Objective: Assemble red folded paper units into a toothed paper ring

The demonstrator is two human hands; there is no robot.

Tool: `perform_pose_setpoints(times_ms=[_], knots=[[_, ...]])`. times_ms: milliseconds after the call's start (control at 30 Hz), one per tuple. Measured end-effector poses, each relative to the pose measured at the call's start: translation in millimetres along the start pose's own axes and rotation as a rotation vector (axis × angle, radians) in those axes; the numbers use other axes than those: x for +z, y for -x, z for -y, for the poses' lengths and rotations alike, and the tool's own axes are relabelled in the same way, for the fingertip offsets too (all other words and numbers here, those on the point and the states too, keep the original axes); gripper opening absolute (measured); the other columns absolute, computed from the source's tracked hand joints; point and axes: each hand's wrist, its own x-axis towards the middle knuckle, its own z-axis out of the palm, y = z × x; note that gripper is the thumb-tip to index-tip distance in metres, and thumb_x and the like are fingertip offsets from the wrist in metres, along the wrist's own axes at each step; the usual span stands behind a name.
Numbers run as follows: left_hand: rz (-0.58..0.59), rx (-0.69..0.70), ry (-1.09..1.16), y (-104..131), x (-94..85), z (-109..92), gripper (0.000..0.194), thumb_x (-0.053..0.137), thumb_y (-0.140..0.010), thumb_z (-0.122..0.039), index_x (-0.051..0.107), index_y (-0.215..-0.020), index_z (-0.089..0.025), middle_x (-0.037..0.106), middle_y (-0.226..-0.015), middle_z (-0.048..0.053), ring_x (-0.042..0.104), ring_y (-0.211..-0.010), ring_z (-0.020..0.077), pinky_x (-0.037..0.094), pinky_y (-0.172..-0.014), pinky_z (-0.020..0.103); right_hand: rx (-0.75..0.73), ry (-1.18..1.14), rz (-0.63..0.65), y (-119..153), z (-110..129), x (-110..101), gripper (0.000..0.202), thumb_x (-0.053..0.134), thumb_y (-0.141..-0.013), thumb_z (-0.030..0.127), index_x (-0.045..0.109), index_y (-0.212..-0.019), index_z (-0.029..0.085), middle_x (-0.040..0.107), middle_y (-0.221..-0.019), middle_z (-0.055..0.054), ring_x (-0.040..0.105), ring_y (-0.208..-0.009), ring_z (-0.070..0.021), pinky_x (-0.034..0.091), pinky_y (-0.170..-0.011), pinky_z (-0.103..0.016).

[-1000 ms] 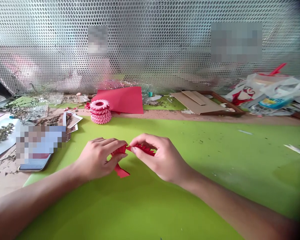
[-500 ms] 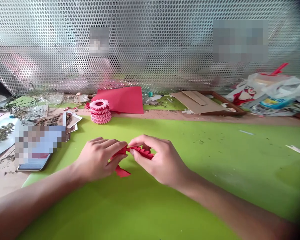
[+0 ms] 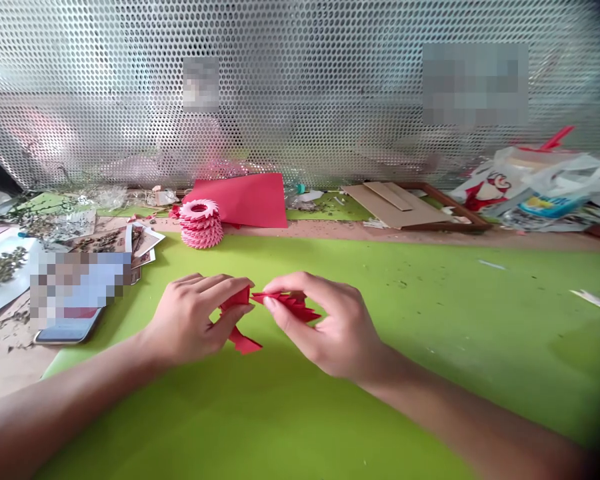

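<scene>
My left hand (image 3: 200, 317) pinches a folded red paper piece (image 3: 237, 298) between thumb and fingers. A red paper tail (image 3: 247, 344) hangs below that hand; whether it belongs to the same piece is hidden by my fingers. My right hand (image 3: 325, 323) is closed on a toothed strip of interlocked red paper pieces (image 3: 295, 305), its pointed end facing the left hand. Only a narrow gap shows between the two red parts. Both hands are just above the green table sheet (image 3: 260, 420).
A pink and red ring-shaped paper stack (image 3: 201, 227) stands behind my hands, beside a red paper sheet (image 3: 250, 200). A phone (image 3: 75, 323) lies left. Cardboard (image 3: 395, 207) and plastic bags (image 3: 535, 190) sit along the perforated metal screen (image 3: 320, 87).
My right hand has shifted slightly right with the toothed strip, and more of the strip shows. A small gap has opened between it and the piece in my left hand.
</scene>
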Motion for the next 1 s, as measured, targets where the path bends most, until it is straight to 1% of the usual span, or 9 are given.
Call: perform_pose_setpoints(times_ms=[100, 267, 433, 633, 733, 800, 933, 1000], knots=[[-0.017, -0.023, 0.048, 1.1, 1.9, 0.5, 0.017, 0.062, -0.093, -0.026, 0.065, -0.107, -0.018, 0.078, -0.092, 0.003, 0.072, -0.072, 0.016, 0.051, -0.066, 0.027, 0.023, -0.057, -0.008, -0.3, -0.8, 1.3, 0.008, 0.057, -0.094, 0.015, 0.063, -0.094, 0.02, 0.071, -0.079, -0.002, 0.063, -0.061, -0.0113, 0.051, -0.055, -0.022], [-0.024, -0.035, 0.072, 2.7, 2.1, -0.5, 0.018, 0.062, -0.093, -0.028, 0.065, -0.108, -0.019, 0.078, -0.092, 0.003, 0.073, -0.073, 0.0161, 0.051, -0.066, 0.027, -0.07, -0.087, -0.037, -0.7, -3.9, 2.9, 0.01, 0.059, -0.091, 0.009, 0.063, -0.094, 0.017, 0.071, -0.079, -0.002, 0.062, -0.061, -0.0092, 0.05, -0.057, -0.019], [-0.02, -0.029, 0.065, 3.4, 1.2, -0.5, 0.017, 0.062, -0.093, -0.027, 0.065, -0.107, -0.019, 0.078, -0.092, 0.003, 0.072, -0.073, 0.0156, 0.051, -0.067, 0.027, -0.074, -0.08, -0.027, 0.1, -4.9, 3.0, 0.01, 0.06, -0.091, 0.009, 0.063, -0.095, 0.017, 0.071, -0.08, -0.002, 0.063, -0.062, -0.0095, 0.049, -0.057, -0.019], [-0.022, 0.045, 0.001, 2.2, -0.2, 0.1, 0.016, 0.063, -0.092, -0.024, 0.064, -0.108, -0.019, 0.078, -0.094, 0.002, 0.071, -0.07, 0.0145, 0.048, -0.065, 0.027, 0.02, -0.089, 0.01, -0.1, -3.1, 2.5, 0.009, 0.058, -0.091, 0.01, 0.063, -0.095, 0.017, 0.069, -0.079, 0.0, 0.06, -0.061, -0.0085, 0.048, -0.056, -0.019], [-0.008, 0.056, -0.032, 1.2, -0.8, -0.1, 0.016, 0.062, -0.093, -0.024, 0.064, -0.107, -0.019, 0.078, -0.094, 0.001, 0.07, -0.07, 0.0142, 0.047, -0.065, 0.027, 0.051, -0.128, 0.033, 0.1, -3.0, 2.0, 0.01, 0.058, -0.091, 0.01, 0.063, -0.096, 0.017, 0.069, -0.08, -0.001, 0.061, -0.061, -0.0084, 0.049, -0.056, -0.018], [0.004, 0.06, -0.061, 0.4, -1.0, -0.5, 0.016, 0.062, -0.093, -0.024, 0.064, -0.107, -0.018, 0.078, -0.095, 0.001, 0.07, -0.07, 0.0141, 0.046, -0.065, 0.028, 0.041, -0.128, 0.042, 0.7, -3.8, 1.8, 0.01, 0.058, -0.091, 0.01, 0.063, -0.096, 0.017, 0.07, -0.081, -0.001, 0.061, -0.062, -0.0084, 0.05, -0.058, -0.019], [0.012, 0.1, -0.147, -0.7, -1.8, -1.3, 0.015, 0.062, -0.093, -0.024, 0.065, -0.106, -0.018, 0.078, -0.095, 0.0, 0.07, -0.068, 0.0143, 0.045, -0.063, 0.029, -0.036, -0.03, 0.038, 2.4, -4.7, 2.2, 0.012, 0.059, -0.09, 0.009, 0.065, -0.098, 0.017, 0.073, -0.085, -0.003, 0.062, -0.061, -0.0089, 0.05, -0.058, -0.02], [0.019, 0.121, -0.185, -0.9, -2.6, -1.8, 0.015, 0.062, -0.092, -0.024, 0.065, -0.106, -0.018, 0.078, -0.093, -0.001, 0.069, -0.066, 0.0144, 0.044, -0.062, 0.03, -0.044, -0.003, 0.043, 3.0, -4.1, 3.0, 0.014, 0.058, -0.09, 0.009, 0.065, -0.099, 0.017, 0.073, -0.086, -0.003, 0.063, -0.062, -0.0095, 0.05, -0.058, -0.02]])
